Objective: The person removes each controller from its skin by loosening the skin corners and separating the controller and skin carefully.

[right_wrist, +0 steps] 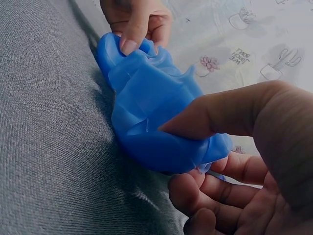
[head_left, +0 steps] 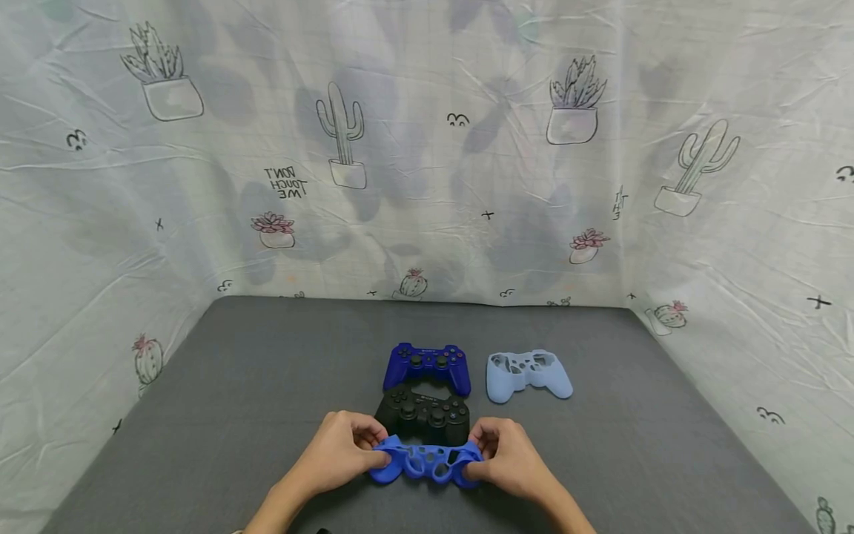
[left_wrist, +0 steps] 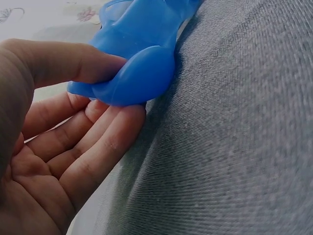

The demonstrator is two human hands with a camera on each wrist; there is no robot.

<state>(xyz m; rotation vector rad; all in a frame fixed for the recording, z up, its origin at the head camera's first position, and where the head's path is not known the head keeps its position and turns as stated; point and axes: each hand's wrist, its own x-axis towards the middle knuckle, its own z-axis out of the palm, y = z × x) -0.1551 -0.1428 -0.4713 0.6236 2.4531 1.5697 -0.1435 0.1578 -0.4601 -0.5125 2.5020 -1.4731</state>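
Observation:
A blue silicone controller cover (head_left: 427, 461), soft and hollow with several holes, is held between both hands at the near side of the table. My left hand (head_left: 345, 452) pinches its left grip end between thumb and fingers, and the left wrist view shows the thumb pressed on the blue rubber (left_wrist: 146, 78). On the other end my right hand (head_left: 505, 458) pinches the cover, its thumb pushed against the inner side in the right wrist view (right_wrist: 166, 98). Just beyond the cover lies a black game controller (head_left: 422, 417), partly hidden by it.
Behind the black controller lies a dark blue game controller (head_left: 427, 363). To its right is a pale blue controller cover (head_left: 527, 373), lying flat. The grey cloth-covered table (head_left: 293, 363) is bounded by a white patterned curtain (head_left: 427, 148) at the back and sides.

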